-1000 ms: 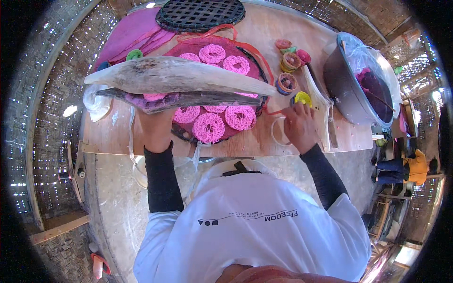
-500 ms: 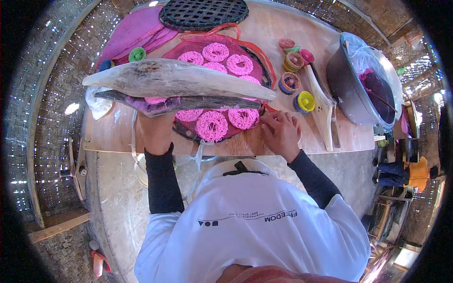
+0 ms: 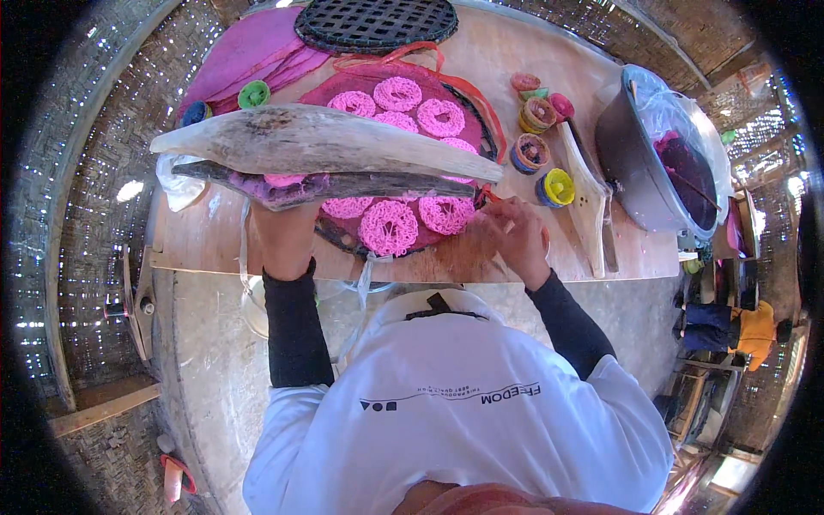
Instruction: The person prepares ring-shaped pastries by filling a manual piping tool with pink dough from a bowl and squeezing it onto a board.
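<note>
A long wooden hand press (image 3: 326,142), made of a pale upper beam over a dark lower beam (image 3: 283,190), lies across my view above a round tray. Pink lacy noodle rings (image 3: 388,227) are spread over the tray's dark pink cloth (image 3: 330,79). Under the press's left part is my left hand (image 3: 283,232), its fingers hidden by the wood. By the tray's right front edge, my right hand (image 3: 517,236) has its fingers curled and partly smeared by motion. What it holds, if anything, cannot be made out.
A dark lattice tray (image 3: 376,24) and pink cloths (image 3: 249,56) lie at the back. To the right stand several small coloured cups, among them a yellow one (image 3: 556,187), another wooden piece (image 3: 588,193) and a big grey tub (image 3: 633,159). Another person (image 3: 755,330) is far right.
My right hand has shifted slightly, and its fingers are now more blurred. The press and my left hand stay almost where they were, while the table shifts slightly in view.
</note>
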